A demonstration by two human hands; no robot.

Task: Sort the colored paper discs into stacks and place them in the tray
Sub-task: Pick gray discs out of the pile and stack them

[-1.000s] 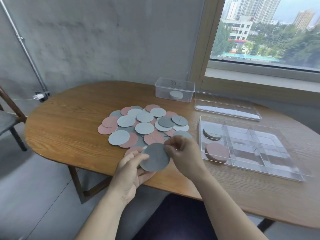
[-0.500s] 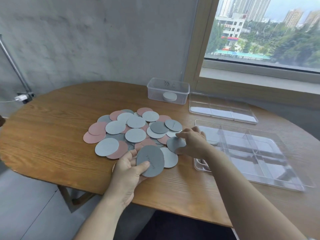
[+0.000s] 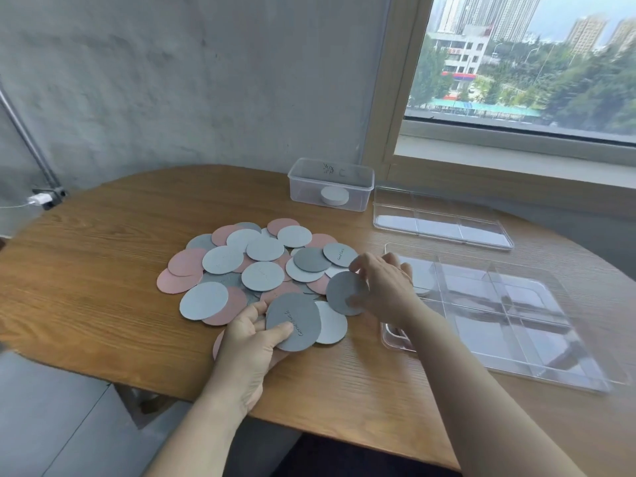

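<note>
A pile of pink, light grey and dark grey paper discs (image 3: 261,266) is spread over the middle of the wooden table. My left hand (image 3: 251,342) holds a dark grey disc with writing (image 3: 294,320) at the pile's near edge, thumb on top; a pink disc peeks out beneath the hand. My right hand (image 3: 382,287) pinches another dark grey disc (image 3: 342,292) at the pile's right edge. The clear divided tray (image 3: 537,339) lies to the right, with my right hand and wrist hiding part of its left compartments.
A clear tray lid (image 3: 440,223) lies behind the tray. A small clear box (image 3: 330,184) with a white disc stack stands at the back. The round table edge (image 3: 137,376) runs near me. Window and sill lie to the right.
My right hand left the disc now in my left hand, reached to the pile's right edge and took hold of another dark grey disc. My view shifted left.
</note>
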